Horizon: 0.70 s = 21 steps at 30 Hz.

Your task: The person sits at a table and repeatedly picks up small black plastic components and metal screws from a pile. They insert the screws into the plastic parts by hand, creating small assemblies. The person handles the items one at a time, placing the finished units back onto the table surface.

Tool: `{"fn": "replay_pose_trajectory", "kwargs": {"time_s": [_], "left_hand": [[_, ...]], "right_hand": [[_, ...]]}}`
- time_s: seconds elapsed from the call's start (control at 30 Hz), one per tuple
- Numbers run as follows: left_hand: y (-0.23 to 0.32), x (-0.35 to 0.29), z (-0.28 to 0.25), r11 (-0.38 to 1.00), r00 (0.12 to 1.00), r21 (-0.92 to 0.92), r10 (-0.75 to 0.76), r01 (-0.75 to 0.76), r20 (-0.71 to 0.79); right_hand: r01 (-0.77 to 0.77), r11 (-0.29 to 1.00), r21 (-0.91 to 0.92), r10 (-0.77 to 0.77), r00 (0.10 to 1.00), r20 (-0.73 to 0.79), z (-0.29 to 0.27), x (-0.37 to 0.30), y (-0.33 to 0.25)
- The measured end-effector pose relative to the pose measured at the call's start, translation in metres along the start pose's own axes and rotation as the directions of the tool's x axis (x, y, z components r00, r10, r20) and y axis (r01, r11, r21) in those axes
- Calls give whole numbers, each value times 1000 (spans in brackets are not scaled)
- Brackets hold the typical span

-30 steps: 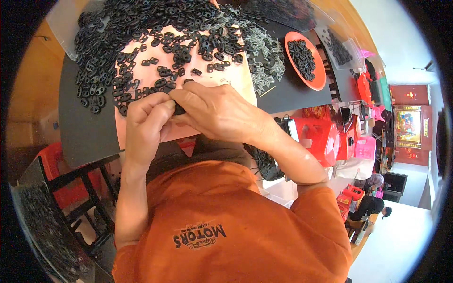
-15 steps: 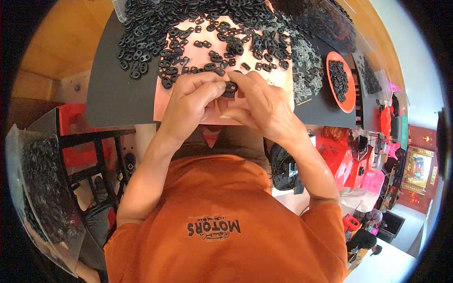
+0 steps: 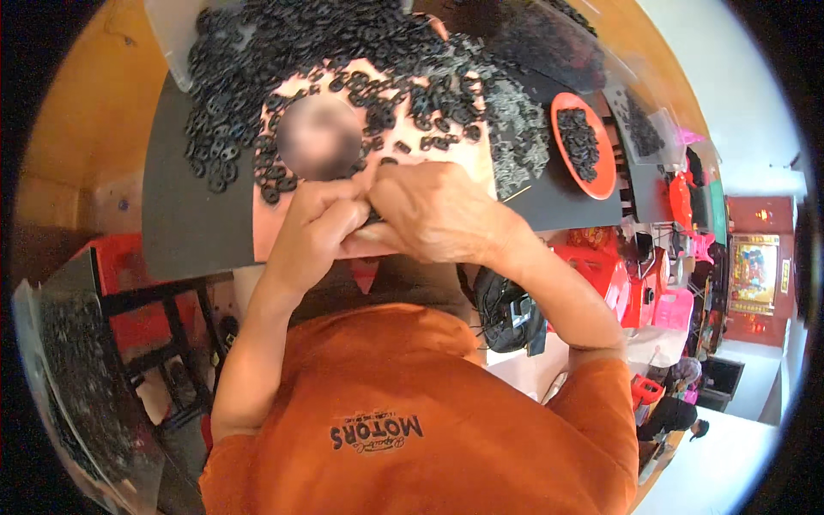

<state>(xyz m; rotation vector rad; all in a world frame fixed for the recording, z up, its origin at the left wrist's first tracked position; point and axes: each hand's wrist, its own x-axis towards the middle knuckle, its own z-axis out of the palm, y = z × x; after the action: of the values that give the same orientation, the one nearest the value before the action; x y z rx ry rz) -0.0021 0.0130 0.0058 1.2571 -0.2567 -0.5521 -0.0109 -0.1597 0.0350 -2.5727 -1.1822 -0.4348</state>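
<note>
Between my two hands is a small black cord lock point(image 3: 372, 215), mostly covered by fingers. My left hand point(image 3: 319, 225) has its fingers curled and pressed together against one side of it. From the other side my right hand point(image 3: 436, 210) closes over it, knuckles up and fingers bent inward. Both hands meet over the near edge of a pale pink sheet point(image 3: 268, 232) on the dark table. Many loose black cord locks point(image 3: 442, 103) lie scattered on the sheet beyond my hands. A round blurred patch hides part of the sheet.
A large heap of black cord locks point(image 3: 283, 51) covers the table's far side. Small grey pieces point(image 3: 519, 129) are piled to the right. Beside them sits an orange plate point(image 3: 611, 163) of small black parts point(image 3: 577, 142). A clear-walled bin point(image 3: 94, 369) stands at lower left.
The view has shifted, so the table sits further left and lower. My right fingers have curled in over the cord lock, which showed plainly before and is now mostly hidden.
</note>
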Motion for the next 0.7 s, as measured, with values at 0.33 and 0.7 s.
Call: {"fn": "replay_pose_trajectory", "kwargs": {"time_s": [0.33,0.7], "left_hand": [[0,2,1,993,1000,117,-3,5,-17],[4,0,8,979,994,186,91,-79,-55]], "right_hand": [[9,986,167,-14,999,32,1,-5,2],[-33,993,115,34,999,-10,3,-11,-1]]}}
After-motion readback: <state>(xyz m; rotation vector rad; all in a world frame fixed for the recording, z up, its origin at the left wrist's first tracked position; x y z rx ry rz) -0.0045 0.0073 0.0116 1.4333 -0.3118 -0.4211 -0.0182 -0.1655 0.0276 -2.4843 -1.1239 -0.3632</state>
